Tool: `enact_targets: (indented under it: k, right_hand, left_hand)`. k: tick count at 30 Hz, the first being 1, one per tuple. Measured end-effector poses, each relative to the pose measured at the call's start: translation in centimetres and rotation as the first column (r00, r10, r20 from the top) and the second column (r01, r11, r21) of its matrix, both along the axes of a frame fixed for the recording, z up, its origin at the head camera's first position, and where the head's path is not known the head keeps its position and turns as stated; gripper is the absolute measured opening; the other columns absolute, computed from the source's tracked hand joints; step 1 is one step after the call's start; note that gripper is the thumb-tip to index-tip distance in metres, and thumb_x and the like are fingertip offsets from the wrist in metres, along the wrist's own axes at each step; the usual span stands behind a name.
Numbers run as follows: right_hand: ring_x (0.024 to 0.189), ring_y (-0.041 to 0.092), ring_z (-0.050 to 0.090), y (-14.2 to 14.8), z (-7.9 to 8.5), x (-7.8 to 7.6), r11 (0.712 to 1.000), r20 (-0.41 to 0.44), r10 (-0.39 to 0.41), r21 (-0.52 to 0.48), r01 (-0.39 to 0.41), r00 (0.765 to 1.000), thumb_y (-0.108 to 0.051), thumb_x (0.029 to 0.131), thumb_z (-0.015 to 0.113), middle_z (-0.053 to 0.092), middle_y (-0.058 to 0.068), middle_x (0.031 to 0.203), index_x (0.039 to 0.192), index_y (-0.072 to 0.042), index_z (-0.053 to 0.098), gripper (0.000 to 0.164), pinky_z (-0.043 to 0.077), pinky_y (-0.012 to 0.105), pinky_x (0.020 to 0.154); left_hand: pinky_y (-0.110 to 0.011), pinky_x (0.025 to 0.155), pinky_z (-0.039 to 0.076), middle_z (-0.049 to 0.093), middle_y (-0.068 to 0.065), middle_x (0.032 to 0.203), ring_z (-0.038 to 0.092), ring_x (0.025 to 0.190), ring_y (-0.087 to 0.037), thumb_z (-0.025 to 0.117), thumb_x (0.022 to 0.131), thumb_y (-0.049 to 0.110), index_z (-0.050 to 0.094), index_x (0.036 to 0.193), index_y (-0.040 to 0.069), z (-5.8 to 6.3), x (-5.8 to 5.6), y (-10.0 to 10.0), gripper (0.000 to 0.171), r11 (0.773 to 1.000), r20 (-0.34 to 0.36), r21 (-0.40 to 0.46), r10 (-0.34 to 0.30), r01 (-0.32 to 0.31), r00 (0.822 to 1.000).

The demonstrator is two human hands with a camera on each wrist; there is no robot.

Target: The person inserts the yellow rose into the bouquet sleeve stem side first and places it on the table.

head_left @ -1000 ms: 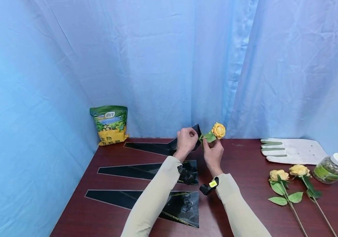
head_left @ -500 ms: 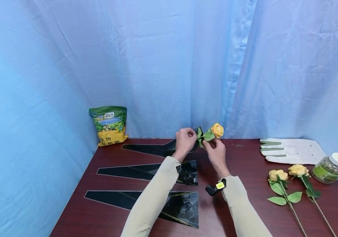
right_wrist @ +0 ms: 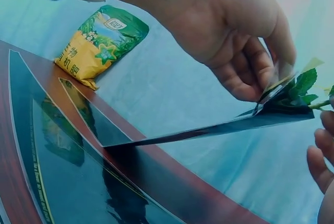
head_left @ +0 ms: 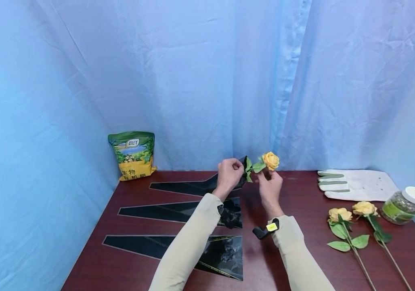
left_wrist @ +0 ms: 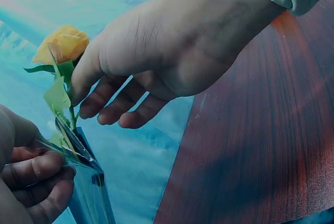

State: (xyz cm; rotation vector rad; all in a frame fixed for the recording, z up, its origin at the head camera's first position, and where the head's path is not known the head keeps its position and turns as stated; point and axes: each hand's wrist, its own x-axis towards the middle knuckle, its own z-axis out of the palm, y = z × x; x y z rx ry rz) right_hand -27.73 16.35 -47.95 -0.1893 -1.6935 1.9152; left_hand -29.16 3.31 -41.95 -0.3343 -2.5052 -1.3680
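My left hand (head_left: 229,173) pinches the mouth edge of a black plastic flower sleeve (right_wrist: 219,127), whose wide end is lifted and slopes down toward its narrow tip on the table. A yellow rose (head_left: 271,161) leans out of that mouth, its lower stem hidden inside. Just under the bloom, my right hand (head_left: 270,186) holds the stem between thumb and fingers. Green leaves (left_wrist: 57,96) show between the bloom and the sleeve in the left wrist view. Some of them sit inside the opening in the right wrist view.
Two more black sleeves (head_left: 142,209) lie flat on the dark red table (head_left: 95,266). A fertilizer bag (head_left: 133,155) stands at the back left. To the right are a work glove (head_left: 363,185), a white-lidded jar (head_left: 405,206) and two yellow roses (head_left: 340,215).
My right hand has shifted slightly right and its hold now sits nearer the bloom. More leaves show at the sleeve's mouth. My left hand stays nearly still.
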Motion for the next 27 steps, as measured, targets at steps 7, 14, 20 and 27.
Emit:
enact_targets:
  k: [7, 14, 20, 27]
  right_hand:
    - [0.065, -0.005, 0.063, -0.5, -0.2, 0.0, 0.998, 0.018, -0.013, 0.066, 0.012, 1.000, -0.013, 0.093, 0.068, 0.066, -0.019, 0.081, 0.108, 0.006, 0.072, 0.024, 0.053, 0.014, 0.063]
    - [0.076, -0.010, 0.062, -1.0, -0.2, -0.1, 0.994, 0.035, -0.022, 0.111, 0.018, 0.999, -0.006, 0.091, 0.068, 0.062, -0.002, 0.103, 0.103, 0.010, 0.073, 0.020, 0.050, 0.009, 0.068]
    - [0.081, -0.012, 0.060, -1.3, -0.4, -0.3, 0.993, 0.039, -0.004, 0.118, 0.000, 0.999, -0.004, 0.089, 0.070, 0.061, 0.000, 0.105, 0.105, 0.010, 0.073, 0.022, 0.050, 0.007, 0.070]
    - [0.077, -0.011, 0.062, -1.5, -0.6, -0.2, 0.988, 0.067, 0.018, 0.152, -0.028, 0.998, -0.004, 0.090, 0.068, 0.066, 0.014, 0.112, 0.103, 0.009, 0.074, 0.020, 0.051, 0.009, 0.068]
  left_hand:
    - [-0.020, 0.060, 0.047, 0.069, -0.007, 0.068, 0.056, 0.056, -0.009, 0.065, 0.090, 0.006, 0.076, 0.083, 0.006, 0.3, 0.1, 0.0, 0.013, 1.000, -0.014, -0.009, -0.002, 0.002, 1.000]
    - [-0.021, 0.061, 0.049, 0.071, -0.007, 0.070, 0.057, 0.057, -0.009, 0.064, 0.090, 0.006, 0.077, 0.088, 0.005, 0.6, 0.2, 0.1, 0.014, 1.000, -0.026, -0.019, -0.015, 0.015, 1.000]
    - [-0.020, 0.062, 0.049, 0.070, -0.007, 0.069, 0.057, 0.057, -0.009, 0.065, 0.090, 0.006, 0.077, 0.086, 0.006, 0.8, 0.4, 0.1, 0.013, 1.000, -0.023, -0.022, -0.010, 0.010, 1.000]
    - [-0.019, 0.059, 0.048, 0.070, -0.006, 0.069, 0.057, 0.058, -0.009, 0.066, 0.090, 0.007, 0.076, 0.083, 0.007, 0.9, 0.5, 0.2, 0.012, 0.999, -0.030, -0.036, -0.003, 0.002, 1.000]
